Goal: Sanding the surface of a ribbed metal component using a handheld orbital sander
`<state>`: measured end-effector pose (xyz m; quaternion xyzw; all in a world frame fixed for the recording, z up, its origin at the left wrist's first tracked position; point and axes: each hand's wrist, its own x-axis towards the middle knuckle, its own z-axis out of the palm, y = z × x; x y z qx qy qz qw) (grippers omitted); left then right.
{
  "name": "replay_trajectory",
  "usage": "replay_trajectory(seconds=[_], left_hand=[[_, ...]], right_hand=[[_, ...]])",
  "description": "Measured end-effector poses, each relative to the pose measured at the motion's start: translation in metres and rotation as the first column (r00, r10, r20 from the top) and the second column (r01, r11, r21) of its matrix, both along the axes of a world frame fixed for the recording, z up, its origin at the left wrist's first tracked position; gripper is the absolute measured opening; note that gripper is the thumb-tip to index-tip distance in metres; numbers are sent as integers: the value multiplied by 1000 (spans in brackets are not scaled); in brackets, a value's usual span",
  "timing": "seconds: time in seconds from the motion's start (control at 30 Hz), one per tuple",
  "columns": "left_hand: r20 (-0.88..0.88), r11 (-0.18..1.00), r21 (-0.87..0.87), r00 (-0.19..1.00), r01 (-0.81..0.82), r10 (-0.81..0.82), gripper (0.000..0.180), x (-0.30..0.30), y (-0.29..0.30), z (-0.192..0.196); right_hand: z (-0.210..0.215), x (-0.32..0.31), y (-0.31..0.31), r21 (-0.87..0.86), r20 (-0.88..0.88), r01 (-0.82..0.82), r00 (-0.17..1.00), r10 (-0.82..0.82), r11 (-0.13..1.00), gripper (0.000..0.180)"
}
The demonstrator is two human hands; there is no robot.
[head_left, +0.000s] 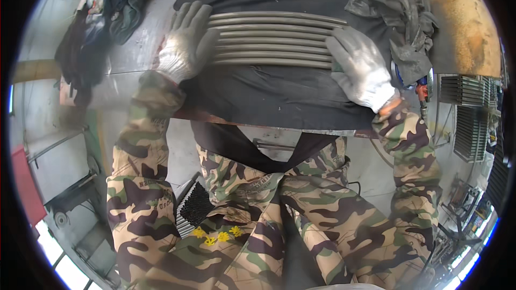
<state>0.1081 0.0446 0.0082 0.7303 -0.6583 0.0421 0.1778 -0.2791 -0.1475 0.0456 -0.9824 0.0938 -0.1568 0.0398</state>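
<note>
Several grey metal rods (274, 43) lie side by side across a black cloth (258, 94) on the table. At their left ends rests my left hand (188, 43) in a white and grey work glove, fingers stretched out and thumb apart. My right hand (361, 67), gloved the same way, lies over the right ends of the lower rods with its fingers extended. Both hands are open and touch the row from its two sides. The rod ends beneath the gloves are partly hidden.
Dark crumpled cloths (115, 16) lie at the far left, and grey rags (400, 16) at the far right. Beside the rags is a tool with an orange part (422, 90). Bundled rods (467, 129) stand on the right; a bundle of tubes (194, 204) sits below the table.
</note>
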Motion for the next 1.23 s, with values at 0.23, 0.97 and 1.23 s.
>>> replay_trajectory(seconds=[0.23, 0.97, 1.23], left_hand=[[-7, 996, 81, 999, -32, 33, 65, -8, 7, 8], [-41, 966, -259, 999, 5, -16, 59, -22, -4, 2], [34, 995, -90, 998, -47, 50, 77, -14, -4, -6]], right_hand=[[7, -16, 3, 115, 23, 75, 997, -78, 991, 69], [-2, 182, 60, 75, -60, -4, 998, 8, 997, 89], [-15, 208, 63, 84, -78, -45, 996, 52, 995, 99]])
